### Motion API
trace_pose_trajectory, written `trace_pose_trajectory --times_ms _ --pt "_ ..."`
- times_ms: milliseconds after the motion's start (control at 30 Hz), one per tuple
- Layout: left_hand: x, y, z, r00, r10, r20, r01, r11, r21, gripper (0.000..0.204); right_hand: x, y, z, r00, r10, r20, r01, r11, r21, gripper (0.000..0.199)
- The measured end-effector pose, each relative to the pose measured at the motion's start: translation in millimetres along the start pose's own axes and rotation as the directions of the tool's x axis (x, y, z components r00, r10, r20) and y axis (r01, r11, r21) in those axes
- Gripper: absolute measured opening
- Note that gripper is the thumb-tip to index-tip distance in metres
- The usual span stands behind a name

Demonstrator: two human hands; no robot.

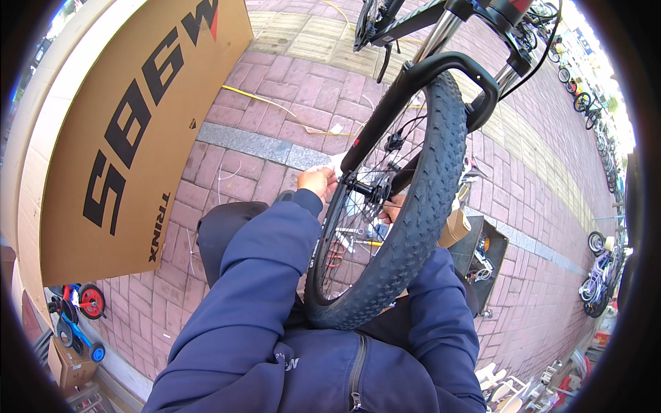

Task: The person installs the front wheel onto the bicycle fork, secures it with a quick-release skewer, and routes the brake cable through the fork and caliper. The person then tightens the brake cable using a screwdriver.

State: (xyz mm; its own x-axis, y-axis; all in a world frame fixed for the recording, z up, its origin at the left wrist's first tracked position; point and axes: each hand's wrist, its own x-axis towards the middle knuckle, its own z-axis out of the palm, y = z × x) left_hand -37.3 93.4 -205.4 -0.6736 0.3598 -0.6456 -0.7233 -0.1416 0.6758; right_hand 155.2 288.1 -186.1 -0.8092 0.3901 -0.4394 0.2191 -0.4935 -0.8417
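Observation:
A bicycle wheel with a knobby black tyre (430,172) stands upright between my legs, within a black suspension fork (385,113). At its centre is the hub (372,191), close to the fork's lower ends. My left hand (317,182) is on the left of the wheel, beside the fork's lower tip. Its fingers are pinched together, and what they hold is too small to make out. On the other side, partly hidden by spokes and tyre, my right hand (391,208) is curled near the hub. Whatever lies in its fingers is hidden.
A large brown cardboard box (131,138) stands at the left. An open grey toolbox (487,265) lies right of the wheel. Yellow strapping (275,107) crosses the paving. Small children's bikes (76,313) stand at lower left; rows of bicycles (599,275) line the right.

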Motion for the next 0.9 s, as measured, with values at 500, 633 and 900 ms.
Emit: trace_pose_trajectory --times_ms 500,633,900 --pt "-11.1 -9.9 4.7 0.999 -0.028 -0.039 0.025 0.997 -0.068 0.011 2.7 15.5 -15.5 0.986 -0.113 0.124 0.107 0.993 0.055 0.021" --pt "-19.5 -6.8 6.2 0.999 0.029 -0.031 -0.03 1.0 -0.006 0.014 3.3 11.7 -16.8 0.935 -0.266 0.236 0.338 0.871 -0.358 0.017" --pt "-24.1 -1.4 5.0 0.983 0.178 -0.034 -0.157 0.931 0.329 0.017 0.2 9.0 -24.6 0.833 -0.322 0.449 0.537 0.662 -0.523 0.025"
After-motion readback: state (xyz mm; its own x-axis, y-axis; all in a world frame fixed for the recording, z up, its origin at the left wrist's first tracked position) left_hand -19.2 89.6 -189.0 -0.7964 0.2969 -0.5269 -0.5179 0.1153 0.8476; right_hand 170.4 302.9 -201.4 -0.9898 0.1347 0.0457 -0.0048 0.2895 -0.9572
